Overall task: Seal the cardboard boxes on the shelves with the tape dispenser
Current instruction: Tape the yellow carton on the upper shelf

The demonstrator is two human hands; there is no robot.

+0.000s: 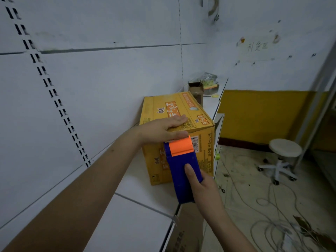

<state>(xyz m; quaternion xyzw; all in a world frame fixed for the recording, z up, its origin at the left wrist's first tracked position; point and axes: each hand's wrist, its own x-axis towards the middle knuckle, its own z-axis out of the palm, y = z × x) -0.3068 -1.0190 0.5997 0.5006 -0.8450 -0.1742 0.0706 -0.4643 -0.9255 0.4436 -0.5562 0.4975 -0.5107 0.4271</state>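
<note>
Right hand (203,186) gripping tape dispenser (181,168), left hand (160,129) flat on box (183,113)

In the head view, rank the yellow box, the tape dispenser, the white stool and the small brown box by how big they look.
Largest to smallest:
1. yellow cardboard box
2. tape dispenser
3. white stool, though it stands farther away, so its rank is unsure
4. small brown box, also farther back

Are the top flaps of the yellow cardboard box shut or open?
Shut: the yellow cardboard box top lies flat, with the left hand resting on it.
</note>
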